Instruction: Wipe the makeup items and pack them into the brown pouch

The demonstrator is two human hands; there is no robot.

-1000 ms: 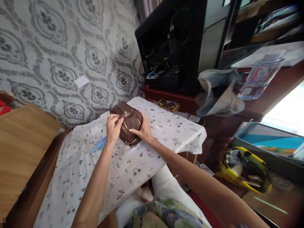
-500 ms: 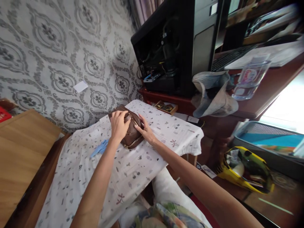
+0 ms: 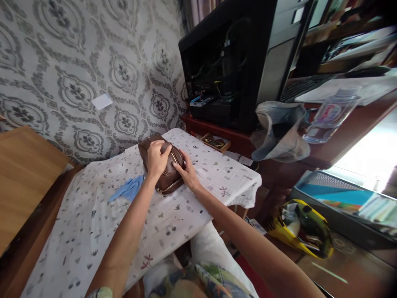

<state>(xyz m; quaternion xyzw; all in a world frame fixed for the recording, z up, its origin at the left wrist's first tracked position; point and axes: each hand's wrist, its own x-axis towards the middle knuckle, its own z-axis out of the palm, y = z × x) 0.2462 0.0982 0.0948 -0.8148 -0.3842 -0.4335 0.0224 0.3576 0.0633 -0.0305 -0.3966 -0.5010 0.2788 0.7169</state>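
Observation:
A small brown leather bag (image 3: 167, 174) with gold zips lies on a table covered by a white patterned cloth (image 3: 93, 223). My left hand (image 3: 156, 157) rests on top of the bag, fingers curled over it and pressing down. My right hand (image 3: 186, 174) lies against the bag's right side, fingers stretched along the zip edge. A blue cloth (image 3: 128, 189) lies on the table just left of the bag.
A black open computer case (image 3: 229, 62) stands behind on a red-brown shelf (image 3: 217, 128). A grey bag (image 3: 279, 132) and a plastic water bottle (image 3: 331, 114) sit on the desk to the right. A yellow toy (image 3: 304, 223) lies on the floor. A wooden surface (image 3: 21, 174) is at left.
My left hand let go of the bag's strap and came down flat on top of the bag. My right hand stayed at the bag's right side. The view shifted slightly.

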